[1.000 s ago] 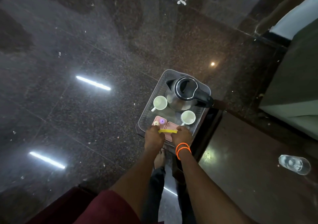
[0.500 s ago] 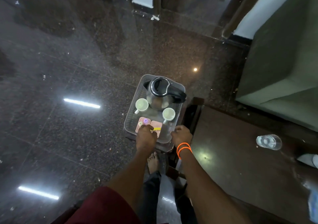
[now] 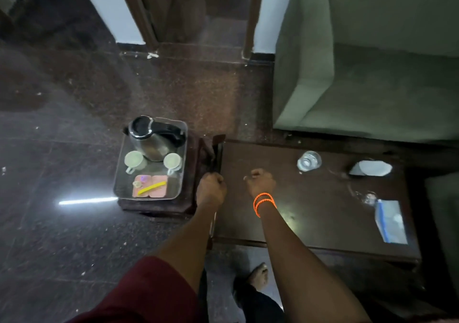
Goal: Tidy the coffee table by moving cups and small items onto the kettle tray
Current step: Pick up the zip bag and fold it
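The clear kettle tray [image 3: 182, 146] sits on a small dark stool left of the coffee table [image 3: 323, 213]. It holds a steel kettle [image 3: 151, 139], two white cups [image 3: 134, 160] [image 3: 172, 161], pink sachets [image 3: 159, 191] and a yellow stick [image 3: 152, 188]. My left hand [image 3: 211, 186] is curled shut at the table's left edge, right of the tray, holding nothing that I can see. My right hand [image 3: 260, 181], with orange bands at the wrist, hovers over the table's left part with its fingers curled and nothing in it.
On the table stand a drinking glass [image 3: 309, 160], a white object [image 3: 371, 168], a small clear item [image 3: 367, 197] and a blue-white packet [image 3: 391, 221]. A green sofa [image 3: 360, 74] lies behind the table. My bare foot [image 3: 258, 275] is on the dark floor.
Both hands have left the tray and moved right to the coffee table. The yellow stick now lies on the pink sachets. The view has swung right.
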